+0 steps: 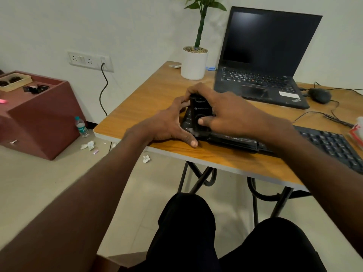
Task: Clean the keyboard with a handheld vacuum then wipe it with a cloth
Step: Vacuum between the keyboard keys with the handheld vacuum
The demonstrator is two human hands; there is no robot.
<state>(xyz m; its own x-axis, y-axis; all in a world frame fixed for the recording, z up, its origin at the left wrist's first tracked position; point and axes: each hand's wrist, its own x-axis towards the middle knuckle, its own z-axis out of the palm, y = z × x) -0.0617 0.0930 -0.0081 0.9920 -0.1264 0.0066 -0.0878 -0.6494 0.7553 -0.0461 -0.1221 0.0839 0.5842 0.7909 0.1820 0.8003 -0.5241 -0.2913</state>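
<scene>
A black keyboard (326, 143) lies along the near edge of the wooden table (149, 95). A small black handheld vacuum (199, 112) stands on the keyboard's left end. My right hand (229, 112) grips the vacuum from above, with the thumb on its round front button. My left hand (167, 124) holds the keyboard's left end, thumb on the front corner and fingers reaching behind it. No cloth shows in view.
An open black laptop (263, 61) sits at the back, a white potted plant (194, 62) to its left, a wired mouse (319, 95) to its right. A red-and-white packet (356, 132) lies at the right edge. A maroon cabinet (39, 114), a water bottle (81, 127) and paper scraps are on the floor.
</scene>
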